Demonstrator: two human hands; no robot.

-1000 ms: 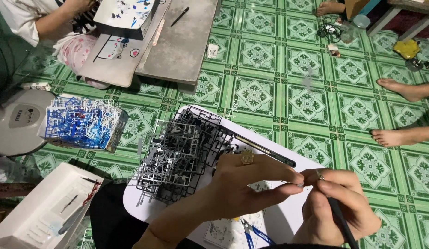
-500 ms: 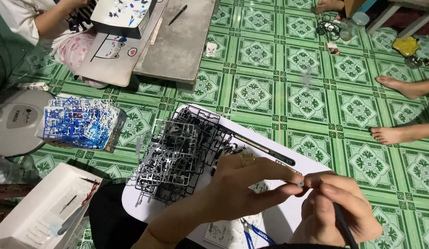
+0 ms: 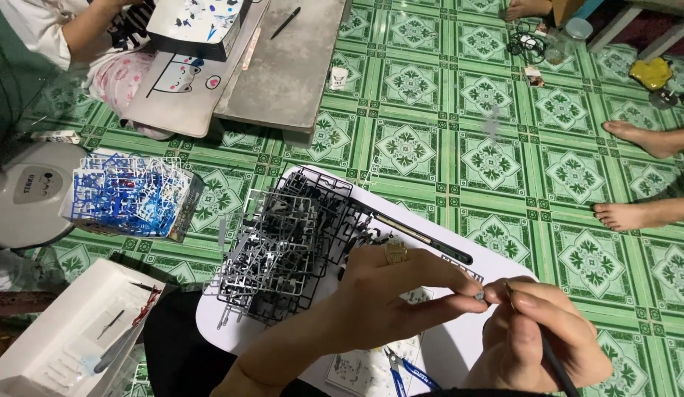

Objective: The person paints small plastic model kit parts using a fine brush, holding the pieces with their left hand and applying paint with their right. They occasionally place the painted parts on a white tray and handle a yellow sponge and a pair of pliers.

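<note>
1. Head view: left hand [image 3: 389,290] pinches a tiny grey model part [image 3: 479,295] at its fingertips.
2. Right hand [image 3: 536,338], touching, grips a thin dark tool [image 3: 555,364].
3. Part seems light, fragile; hold by edges.
4. Dark sprue frames [image 3: 283,250] left of hands.

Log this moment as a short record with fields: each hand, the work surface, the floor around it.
left hand: pinches a tiny grey part at its fingertips
right hand: grips a thin dark tool, tip at the part
white board: carries black and grey part frames, blue nippers
floor: green patterned tiles; blue part frames in a box on the left
</note>
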